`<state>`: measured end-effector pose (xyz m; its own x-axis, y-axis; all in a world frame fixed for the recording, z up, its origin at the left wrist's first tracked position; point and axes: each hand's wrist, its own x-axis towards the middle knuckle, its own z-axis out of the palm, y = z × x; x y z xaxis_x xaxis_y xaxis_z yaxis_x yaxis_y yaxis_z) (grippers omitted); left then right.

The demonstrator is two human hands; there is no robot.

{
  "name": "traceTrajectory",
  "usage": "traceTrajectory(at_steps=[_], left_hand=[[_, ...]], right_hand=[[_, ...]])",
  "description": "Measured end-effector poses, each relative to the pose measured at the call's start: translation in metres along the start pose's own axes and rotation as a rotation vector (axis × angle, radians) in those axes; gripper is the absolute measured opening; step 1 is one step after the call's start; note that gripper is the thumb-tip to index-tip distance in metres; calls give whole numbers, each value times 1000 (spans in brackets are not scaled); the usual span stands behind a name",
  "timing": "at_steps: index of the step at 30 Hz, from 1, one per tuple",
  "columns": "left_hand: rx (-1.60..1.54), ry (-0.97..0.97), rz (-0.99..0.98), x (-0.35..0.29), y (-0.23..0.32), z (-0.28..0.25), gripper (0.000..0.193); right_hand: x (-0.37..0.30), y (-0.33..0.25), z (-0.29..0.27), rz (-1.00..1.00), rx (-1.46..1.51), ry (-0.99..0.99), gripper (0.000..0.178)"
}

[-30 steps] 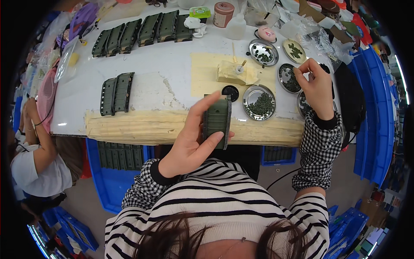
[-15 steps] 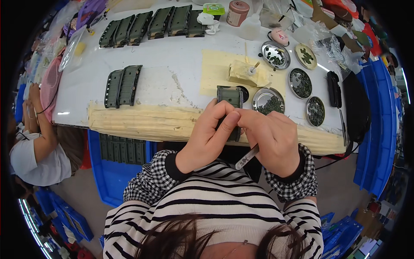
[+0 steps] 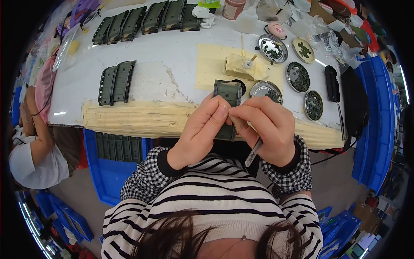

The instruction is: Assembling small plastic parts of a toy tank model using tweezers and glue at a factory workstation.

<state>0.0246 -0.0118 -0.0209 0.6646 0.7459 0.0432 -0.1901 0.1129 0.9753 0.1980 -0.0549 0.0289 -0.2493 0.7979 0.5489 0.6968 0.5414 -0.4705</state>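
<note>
While in hand (image 3: 196, 131) — panel (image 3: 227, 90) lengthwise forward

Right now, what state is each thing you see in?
Left hand, closed on held green panel
Right hand, closed around slim metal tool
Held green panel, partly covered by both hands
Slim metal tool, lower end exposed below right hand
Green panel pair, lying side by side
Steel dish beside right hand, open, holding green bits, partly hidden
Blue bin, uncovered, green panels inside
Whitish bottle, standing upright
</note>
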Motion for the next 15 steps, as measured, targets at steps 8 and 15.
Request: traceTrajectory(at_steps=[8, 15], left_hand=[[-10, 38, 28, -8, 9, 8, 65], [142, 24, 116, -11, 7, 7, 77]], right_hand=[[2, 6, -3, 227, 20, 167, 27], [1, 16, 2, 137, -73, 139, 29]])
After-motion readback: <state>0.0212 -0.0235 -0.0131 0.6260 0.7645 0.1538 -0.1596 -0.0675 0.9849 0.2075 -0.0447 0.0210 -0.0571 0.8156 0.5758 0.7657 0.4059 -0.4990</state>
